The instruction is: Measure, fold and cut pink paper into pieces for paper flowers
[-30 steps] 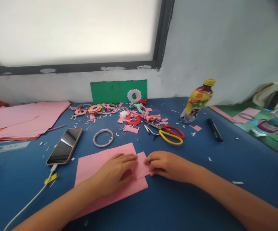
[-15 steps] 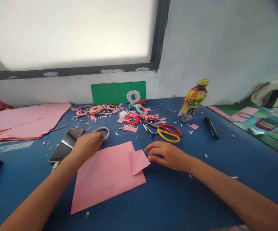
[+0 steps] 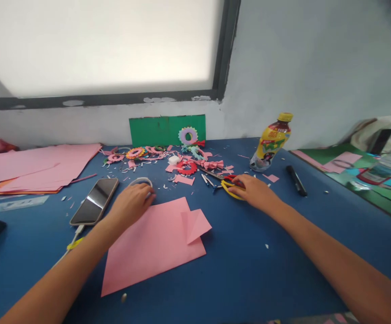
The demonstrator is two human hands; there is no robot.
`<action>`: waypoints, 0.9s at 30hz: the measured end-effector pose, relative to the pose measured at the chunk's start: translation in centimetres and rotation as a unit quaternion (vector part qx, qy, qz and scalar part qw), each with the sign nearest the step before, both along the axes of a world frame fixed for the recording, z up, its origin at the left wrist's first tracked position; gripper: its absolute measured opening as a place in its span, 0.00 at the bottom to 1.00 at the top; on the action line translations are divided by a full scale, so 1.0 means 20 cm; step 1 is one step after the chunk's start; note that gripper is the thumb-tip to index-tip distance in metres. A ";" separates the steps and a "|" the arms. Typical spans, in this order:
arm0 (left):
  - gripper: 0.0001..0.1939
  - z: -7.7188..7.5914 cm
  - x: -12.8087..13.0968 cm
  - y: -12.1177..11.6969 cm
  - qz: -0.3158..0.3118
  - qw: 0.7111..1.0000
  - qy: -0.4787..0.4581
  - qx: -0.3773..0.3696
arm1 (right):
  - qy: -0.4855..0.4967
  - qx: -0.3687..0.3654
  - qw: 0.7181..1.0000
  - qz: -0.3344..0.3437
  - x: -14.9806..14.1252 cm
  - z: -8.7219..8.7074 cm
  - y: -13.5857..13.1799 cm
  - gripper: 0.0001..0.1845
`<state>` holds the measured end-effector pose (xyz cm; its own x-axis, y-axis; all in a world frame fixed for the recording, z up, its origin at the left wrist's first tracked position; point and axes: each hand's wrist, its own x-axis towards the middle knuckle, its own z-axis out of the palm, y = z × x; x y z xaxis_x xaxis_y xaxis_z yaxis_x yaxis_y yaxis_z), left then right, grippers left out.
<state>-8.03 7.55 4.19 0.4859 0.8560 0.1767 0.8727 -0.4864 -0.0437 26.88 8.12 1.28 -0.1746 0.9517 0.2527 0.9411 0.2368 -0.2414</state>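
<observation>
Left hand (image 3: 133, 200): fingers curled down at the tape roll (image 3: 142, 181), at the pink sheet's 11 o'clock; their undersides are hidden, so I cannot tell how firm the hold is.
Right hand (image 3: 254, 191): half-curled over the red and yellow handles of the scissors (image 3: 231, 194), at the sheet's 2 o'clock; cannot tell whether gripped.
Pink sheet (image 3: 148, 252): flat on the blue tabletop (image 3: 236, 274), creased pink piece (image 3: 198, 225) over its 2 o'clock edge.
Smartphone (image 3: 94, 202): 10 o'clock from the sheet.
Drink bottle (image 3: 271, 143): beyond the scissors, at 1 o'clock.

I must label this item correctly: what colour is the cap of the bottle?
Yellow; the cap shows best in the head view.
</observation>
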 end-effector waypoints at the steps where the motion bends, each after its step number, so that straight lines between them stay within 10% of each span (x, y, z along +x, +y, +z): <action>1: 0.13 -0.01 0.03 -0.03 -0.015 1.000 -0.006 -0.008 | 0.009 -0.004 1.000 0.007 0.00 -0.01 0.00 0.11; 5: 0.13 0.01 0.17 -0.17 -0.156 0.983 -0.073 -0.057 | 0.047 -0.012 0.999 0.018 0.02 -0.04 0.03 0.10; 9: 0.14 0.09 0.13 -0.19 -0.142 0.984 -0.087 -0.056 | 0.080 0.071 0.994 0.037 0.00 -0.05 0.03 0.15; 14: 0.15 0.20 -0.40 0.00 0.121 0.990 -0.062 -0.030 | 0.091 0.185 0.973 0.105 -0.13 -0.01 -0.06 0.12; 20: 0.26 0.22 -1.10 0.08 0.261 0.962 -0.048 -0.066 | 0.087 0.251 0.950 0.166 -0.23 -0.01 -0.13 0.07; 27: 0.27 0.19 -1.27 0.14 0.309 0.943 -0.052 -0.109 | 0.073 0.287 0.939 0.176 -0.20 -0.04 -0.10 0.06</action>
<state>-33.51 10.32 8.04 -0.1282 0.9916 -0.0177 0.9866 0.1293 0.0996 22.89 6.12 0.46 -0.3763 0.5415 0.7518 0.7467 0.6576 -0.0999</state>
